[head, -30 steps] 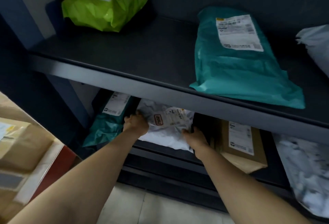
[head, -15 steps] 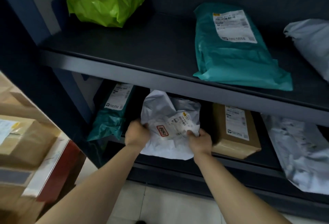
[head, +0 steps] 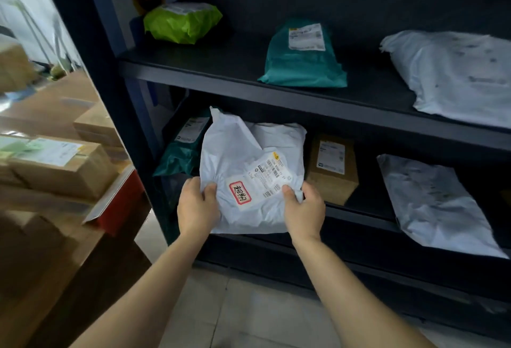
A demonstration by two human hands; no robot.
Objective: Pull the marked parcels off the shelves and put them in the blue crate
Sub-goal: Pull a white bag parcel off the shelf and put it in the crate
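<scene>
A white plastic parcel (head: 243,154) with a shipping label and a red-bordered sticker (head: 240,192) is held up in front of the lower shelf (head: 359,213). My left hand (head: 197,206) grips its lower left edge and my right hand (head: 304,209) grips its lower right corner. The parcel is tilted toward me, clear of the shelf board. No blue crate is in view.
The upper shelf (head: 221,79) carries a lime green bag (head: 182,22), a teal bag (head: 302,57) and a white bag (head: 456,71). On the lower shelf lie a teal bag (head: 182,148), a brown box (head: 331,170) and a white bag (head: 434,203). Cardboard boxes (head: 55,165) are stacked at left.
Both hands have drawn the white parcel out from the lower shelf and raised it toward me. The view has pulled back from the shelves.
</scene>
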